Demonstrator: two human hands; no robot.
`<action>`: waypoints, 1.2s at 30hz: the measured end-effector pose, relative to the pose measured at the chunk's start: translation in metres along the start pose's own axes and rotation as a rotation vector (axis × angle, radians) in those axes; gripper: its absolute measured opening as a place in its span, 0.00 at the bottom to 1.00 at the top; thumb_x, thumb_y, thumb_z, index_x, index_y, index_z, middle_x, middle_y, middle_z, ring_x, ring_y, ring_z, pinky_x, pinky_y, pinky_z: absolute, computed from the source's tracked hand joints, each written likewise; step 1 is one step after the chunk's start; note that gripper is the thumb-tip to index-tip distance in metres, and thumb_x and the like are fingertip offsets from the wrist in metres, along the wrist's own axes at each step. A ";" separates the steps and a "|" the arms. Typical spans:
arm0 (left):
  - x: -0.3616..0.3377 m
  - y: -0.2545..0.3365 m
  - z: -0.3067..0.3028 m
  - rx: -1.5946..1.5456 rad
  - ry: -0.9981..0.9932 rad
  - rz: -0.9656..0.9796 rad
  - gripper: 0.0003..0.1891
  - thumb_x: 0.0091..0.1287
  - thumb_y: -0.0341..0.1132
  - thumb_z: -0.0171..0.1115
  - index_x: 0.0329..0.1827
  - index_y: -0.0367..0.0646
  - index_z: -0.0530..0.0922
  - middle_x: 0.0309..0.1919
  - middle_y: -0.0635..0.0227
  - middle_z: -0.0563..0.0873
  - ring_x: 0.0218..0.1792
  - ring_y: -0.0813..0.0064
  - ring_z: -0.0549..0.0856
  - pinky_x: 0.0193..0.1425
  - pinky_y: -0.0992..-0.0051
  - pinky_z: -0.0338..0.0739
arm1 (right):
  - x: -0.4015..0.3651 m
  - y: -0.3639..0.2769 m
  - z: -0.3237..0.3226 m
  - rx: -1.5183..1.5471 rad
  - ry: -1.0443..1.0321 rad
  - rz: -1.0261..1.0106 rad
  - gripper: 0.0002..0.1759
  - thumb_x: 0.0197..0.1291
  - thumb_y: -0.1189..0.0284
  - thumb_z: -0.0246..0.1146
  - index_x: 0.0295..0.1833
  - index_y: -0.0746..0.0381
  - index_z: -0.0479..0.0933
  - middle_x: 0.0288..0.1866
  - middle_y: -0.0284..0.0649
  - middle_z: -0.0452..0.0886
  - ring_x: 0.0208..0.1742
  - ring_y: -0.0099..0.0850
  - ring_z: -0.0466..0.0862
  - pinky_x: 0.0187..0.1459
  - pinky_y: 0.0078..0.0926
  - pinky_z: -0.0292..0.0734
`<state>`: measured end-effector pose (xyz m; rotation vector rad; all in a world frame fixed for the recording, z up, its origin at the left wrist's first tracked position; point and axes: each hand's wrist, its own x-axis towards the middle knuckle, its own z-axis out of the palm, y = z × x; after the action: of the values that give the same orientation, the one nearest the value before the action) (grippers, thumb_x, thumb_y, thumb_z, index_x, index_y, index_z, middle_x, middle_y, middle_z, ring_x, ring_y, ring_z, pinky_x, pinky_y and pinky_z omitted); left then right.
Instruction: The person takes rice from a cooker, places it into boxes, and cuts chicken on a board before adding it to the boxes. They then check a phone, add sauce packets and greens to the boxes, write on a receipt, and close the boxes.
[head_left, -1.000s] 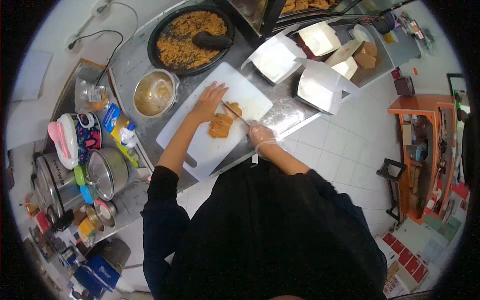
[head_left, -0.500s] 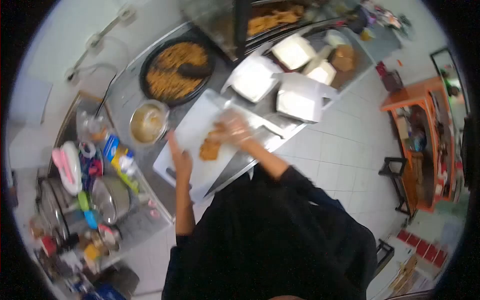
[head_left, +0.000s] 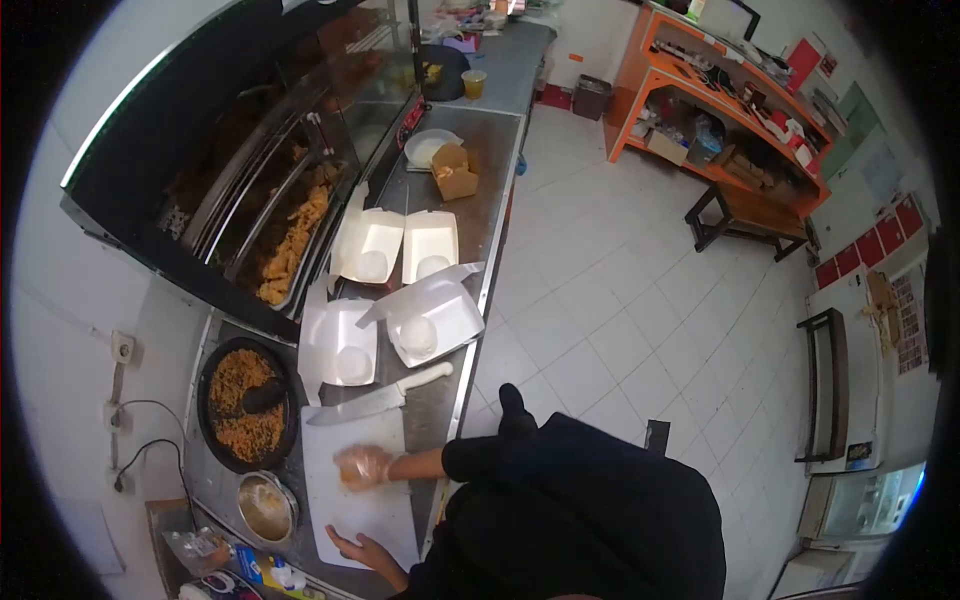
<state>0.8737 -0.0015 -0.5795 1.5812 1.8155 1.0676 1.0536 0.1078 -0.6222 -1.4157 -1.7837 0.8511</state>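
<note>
My right hand (head_left: 364, 467), in a clear plastic glove, is closed over a golden-brown piece of fried chicken (head_left: 348, 474) on the white cutting board (head_left: 370, 510). The hand covers most of the piece. My left hand (head_left: 364, 552) is bare, its fingers stretched apart over the board's near end, holding nothing. A large knife (head_left: 368, 403) with a white handle lies across the board's far end. Left of the board stand a black mortar (head_left: 243, 420) of orange-brown crumbly food, with a dark pestle (head_left: 264, 396) in it, and a metal bowl (head_left: 267, 507) of pale batter-like residue.
Several open white boxes with rounded rice mounds, including a nearer box (head_left: 436, 318), stand beyond the knife. A brown carton (head_left: 455, 174) is farther along the counter. A glass display case (head_left: 290, 180) with fried food rises at left. Tiled floor (head_left: 600, 300) lies right of the counter's edge.
The view has swung right, bringing more counter and floor into sight. My right hand now covers most of the fried chicken, which showed more before. My left hand remains open near the board's near end.
</note>
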 end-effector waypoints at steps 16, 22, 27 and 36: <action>-0.062 0.216 0.287 -1.056 -0.629 -0.824 0.24 0.68 0.35 0.52 0.64 0.33 0.62 0.58 0.49 0.72 0.58 0.54 0.76 0.64 0.58 0.72 | -0.026 0.096 -0.363 -0.438 -0.378 -0.056 0.37 0.42 0.42 0.68 0.47 0.63 0.75 0.45 0.48 0.80 0.54 0.46 0.78 0.52 0.49 0.71; -0.067 0.225 0.393 -1.285 -0.514 -0.829 0.17 0.67 0.33 0.49 0.57 0.37 0.67 0.49 0.57 0.77 0.48 0.62 0.81 0.53 0.63 0.77 | -0.083 0.114 -0.406 -0.439 -0.199 -0.473 0.30 0.51 0.51 0.65 0.53 0.61 0.77 0.56 0.45 0.77 0.64 0.49 0.70 0.61 0.49 0.64; -0.060 0.249 0.415 -1.244 -0.408 -1.000 0.15 0.65 0.33 0.48 0.54 0.44 0.68 0.49 0.61 0.78 0.48 0.64 0.82 0.52 0.65 0.77 | -0.122 0.153 -0.496 -0.009 -0.147 -0.436 0.17 0.59 0.63 0.63 0.50 0.61 0.79 0.47 0.44 0.82 0.52 0.42 0.80 0.55 0.38 0.73; -0.066 0.321 0.536 -0.930 -0.554 -1.070 0.23 0.72 0.44 0.46 0.67 0.48 0.64 0.65 0.63 0.71 0.62 0.60 0.73 0.65 0.59 0.68 | -0.156 0.303 -0.724 0.410 0.057 0.187 0.16 0.67 0.66 0.58 0.52 0.67 0.78 0.46 0.39 0.82 0.47 0.26 0.80 0.52 0.25 0.76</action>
<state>1.4961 0.0640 -0.6291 0.1940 1.1568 0.6422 1.8430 0.0640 -0.5003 -1.3274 -1.3495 1.1840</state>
